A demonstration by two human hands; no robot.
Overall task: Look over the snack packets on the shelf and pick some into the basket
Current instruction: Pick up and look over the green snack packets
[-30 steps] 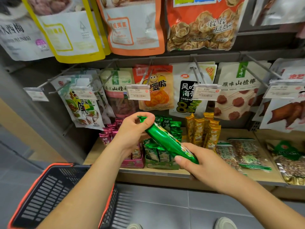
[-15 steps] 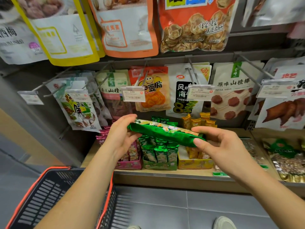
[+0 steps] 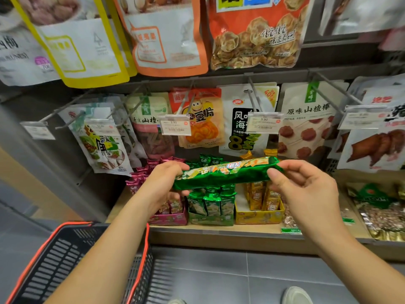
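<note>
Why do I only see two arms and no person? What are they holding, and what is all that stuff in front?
There is no machine here. A person wears a camera on their head, and it looks forward and down. That is why you see only their arms and hands, as if through their eyes. They stand at a shop shelf. The left hand and the right hand each pinch one end of a long green snack packet, holding it level. On the shelf below it stand a pink box, a green box and a yellow box of small packets. Bigger bags hang on hooks above. Down beside the left arm is a black basket with an orange rim.
</note>
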